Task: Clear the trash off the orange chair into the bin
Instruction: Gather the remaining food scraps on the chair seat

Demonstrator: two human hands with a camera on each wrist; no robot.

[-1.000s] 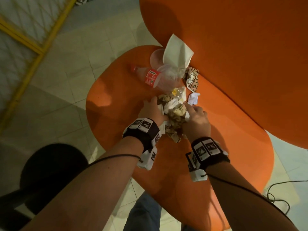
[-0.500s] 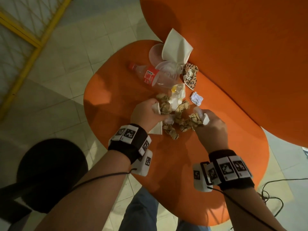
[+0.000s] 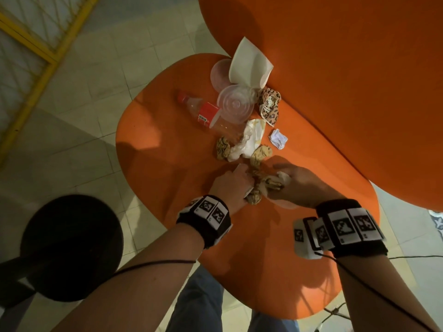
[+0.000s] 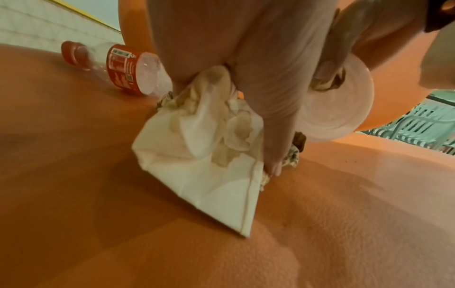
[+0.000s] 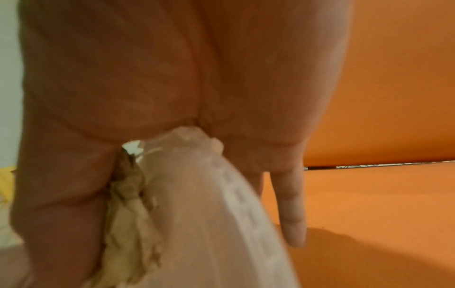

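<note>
Between both hands [image 3: 263,185], crumpled trash [image 3: 265,182]

Public seating area: tiled floor [image 3: 91,97], orange chair [image 3: 167,164], yellow railing [image 3: 36,44].

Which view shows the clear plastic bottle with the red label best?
Head view: the clear plastic bottle with the red label lies whole on the orange chair seat. Left wrist shows cap and label, with its base hidden. Right wrist shows none.

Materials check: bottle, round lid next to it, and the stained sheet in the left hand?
Bottle: clear thin plastic, glossy, seat showing through; red cap and label. Lid: translucent plastic, moulded concentric rings. Sheet gripped by the left hand: white tissue or napkin paper, probably; matte, creased, brownish stains.
</note>
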